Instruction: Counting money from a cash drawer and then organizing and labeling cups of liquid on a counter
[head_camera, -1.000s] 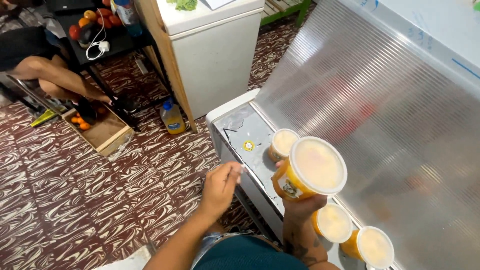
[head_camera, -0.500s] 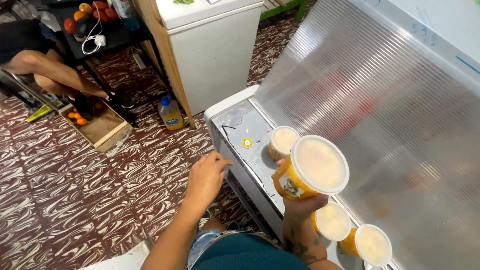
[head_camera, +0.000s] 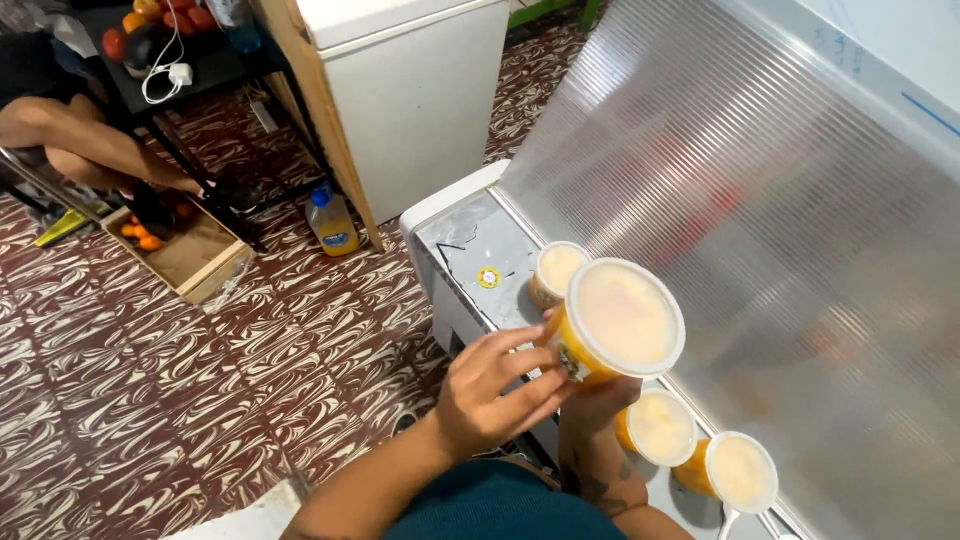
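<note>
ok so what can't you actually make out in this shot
Head view only:
- What lies behind the ribbed panel: it blurs everything to red and dark smears.
- Right hand: its grip is hidden under the held tub.
- What the tubs hold: cloudy lids show only a pale yellow mass.
- The seated person: cut off by the left edge.
- The far-right tub: partly cut by the bottom edge.

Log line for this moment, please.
right hand: holds lidded yellow tub | left hand: touching tub side | three tubs on freezer ledge
</note>
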